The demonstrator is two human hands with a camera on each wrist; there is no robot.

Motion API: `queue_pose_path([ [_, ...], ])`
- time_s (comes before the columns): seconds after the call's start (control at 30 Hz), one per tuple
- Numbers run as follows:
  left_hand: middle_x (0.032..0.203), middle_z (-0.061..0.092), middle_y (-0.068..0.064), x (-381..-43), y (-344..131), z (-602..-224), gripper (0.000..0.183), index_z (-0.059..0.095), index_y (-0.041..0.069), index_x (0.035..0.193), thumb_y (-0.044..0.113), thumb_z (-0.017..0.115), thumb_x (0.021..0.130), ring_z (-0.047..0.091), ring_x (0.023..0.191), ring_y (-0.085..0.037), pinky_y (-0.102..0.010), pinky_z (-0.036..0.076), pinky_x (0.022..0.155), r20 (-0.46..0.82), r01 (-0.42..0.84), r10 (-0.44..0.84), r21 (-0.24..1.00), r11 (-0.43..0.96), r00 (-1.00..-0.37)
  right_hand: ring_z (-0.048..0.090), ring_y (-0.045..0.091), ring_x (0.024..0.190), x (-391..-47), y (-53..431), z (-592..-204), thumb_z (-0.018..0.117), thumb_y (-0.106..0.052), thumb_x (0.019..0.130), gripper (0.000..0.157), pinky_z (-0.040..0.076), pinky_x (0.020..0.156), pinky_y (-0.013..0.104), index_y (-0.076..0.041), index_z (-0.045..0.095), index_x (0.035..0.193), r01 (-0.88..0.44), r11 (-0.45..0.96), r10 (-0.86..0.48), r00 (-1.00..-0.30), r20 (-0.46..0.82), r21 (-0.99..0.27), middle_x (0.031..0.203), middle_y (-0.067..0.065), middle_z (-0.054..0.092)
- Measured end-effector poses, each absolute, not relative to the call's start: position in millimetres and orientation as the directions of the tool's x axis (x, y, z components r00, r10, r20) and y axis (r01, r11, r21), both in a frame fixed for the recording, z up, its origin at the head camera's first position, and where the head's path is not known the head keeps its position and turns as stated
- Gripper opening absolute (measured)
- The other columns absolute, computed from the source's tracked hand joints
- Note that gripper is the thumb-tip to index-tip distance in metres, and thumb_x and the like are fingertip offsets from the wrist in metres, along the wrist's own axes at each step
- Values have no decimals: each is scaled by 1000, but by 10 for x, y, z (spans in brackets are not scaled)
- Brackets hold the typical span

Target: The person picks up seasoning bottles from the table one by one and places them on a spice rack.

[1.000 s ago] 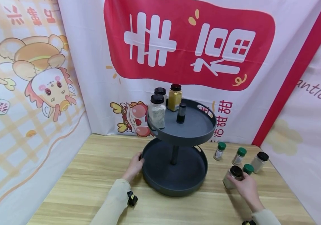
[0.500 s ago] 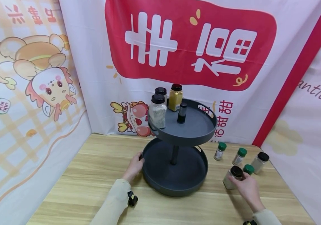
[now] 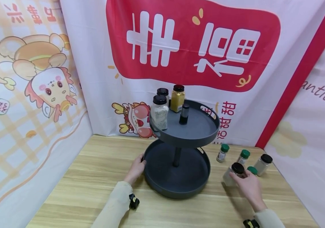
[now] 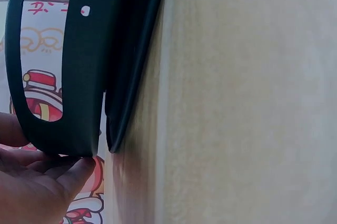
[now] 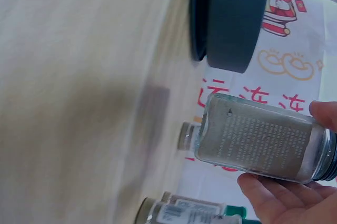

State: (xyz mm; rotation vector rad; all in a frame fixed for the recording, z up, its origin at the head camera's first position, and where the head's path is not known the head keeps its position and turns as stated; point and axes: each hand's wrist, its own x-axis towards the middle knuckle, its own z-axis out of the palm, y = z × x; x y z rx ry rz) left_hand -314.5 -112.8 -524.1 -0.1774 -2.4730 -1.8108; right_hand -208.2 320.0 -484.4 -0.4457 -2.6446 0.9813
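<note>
A dark grey two-tier turntable organizer (image 3: 179, 193) stands on the wooden table. My left hand (image 3: 135, 168) grips the left rim of its lower tier; in the left wrist view the thumb and fingers (image 4: 39, 184) pinch the wall beside the slotted handle. To the right, my right hand (image 3: 250, 190) holds a clear square spice jar (image 3: 228, 178) near its black lid. Seen from the right wrist, this jar (image 5: 258, 139) has greyish contents and printed text, and its base is off the table. The lower tier holds nothing.
Three black-lidded jars, one with yellow contents (image 3: 177, 100), and a small black-based bottle (image 3: 184, 114) stand on the upper tier (image 3: 190, 142). Three green-capped bottles, one at the back (image 3: 221, 154), and another black-lidded jar (image 3: 262, 165) stand right. Cloth hangs behind.
My right hand has raised the spice jar from the table and shifted it slightly back and left. The left hand has stayed on the organizer's rim.
</note>
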Motion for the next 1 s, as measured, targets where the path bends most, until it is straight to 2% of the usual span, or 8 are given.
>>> queue_pose_path([
  [0.13,132,45,-33,-3131,-1127,-5242,40,41,-15,132,-3,41,94,40,125,-43,-51,30,105,143,154,62,945,289,-988,61,34,98,-2112,3117,-4766,68,-58,78,72,50,79,44,2,60,118,148,680,374,-912,166,-718,110,23,64],
  [0.23,132,45,-34,-3118,-1123,-5234,40,40,-15,132,-4,40,94,39,125,-44,-52,30,105,160,173,70,941,291,-985,60,35,103,-2140,3061,-4713,67,-57,79,76,49,84,46,3,56,125,144,653,376,-914,153,-743,115,24,62],
  [0.37,134,42,-34,-3101,-1116,-5229,41,38,-15,134,-3,38,94,37,127,-44,-52,28,106,154,169,73,942,289,-985,59,34,103,-2170,2988,-4653,66,-59,79,73,50,81,45,0,58,121,141,657,366,-918,151,-741,115,24,62],
  [0.5,135,41,-34,-3098,-1109,-5237,42,36,-15,135,-3,37,95,36,128,-44,-51,27,107,140,154,69,950,273,-988,59,30,99,-2216,2915,-4586,66,-61,77,67,50,77,42,-2,61,109,129,656,359,-920,157,-743,110,20,64],
  [0.73,135,41,-34,-3114,-1116,-5251,41,36,-15,135,-1,37,96,36,128,-44,-51,27,107,130,142,63,951,276,-990,58,31,107,-2347,2778,-4494,67,-59,78,75,49,86,45,0,58,124,103,609,353,-923,153,-786,118,22,62],
  [1.0,138,38,-33,-3109,-1129,-5278,42,35,-13,137,0,36,97,34,129,-43,-51,26,108,89,105,68,953,284,-994,60,27,101,-2495,2655,-4480,69,-55,78,67,51,79,38,-3,61,120,32,625,292,-936,195,-780,111,17,65],
])
